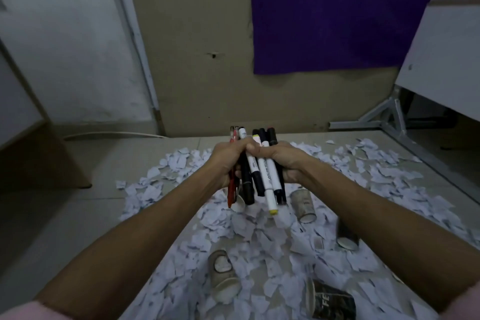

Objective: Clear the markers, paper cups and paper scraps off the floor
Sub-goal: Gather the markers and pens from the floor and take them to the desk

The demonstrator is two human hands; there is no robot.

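both hands up in front, clasped round one bunch of markers (255,169): left hand (228,161) wrapped on the red + black ones, right hand (284,162) closed on the white/black ones, fingers meeting in the middle. bunch roughly upright, caps sticking out above the knuckles, tips hanging below, well above the floor (109,163). paper scraps (262,239) spread thick underneath. paper cups lying on their sides among them: crushed pale cup (223,275), dark printed cup (331,304) near bottom, pale cup (302,204) just below right wrist.
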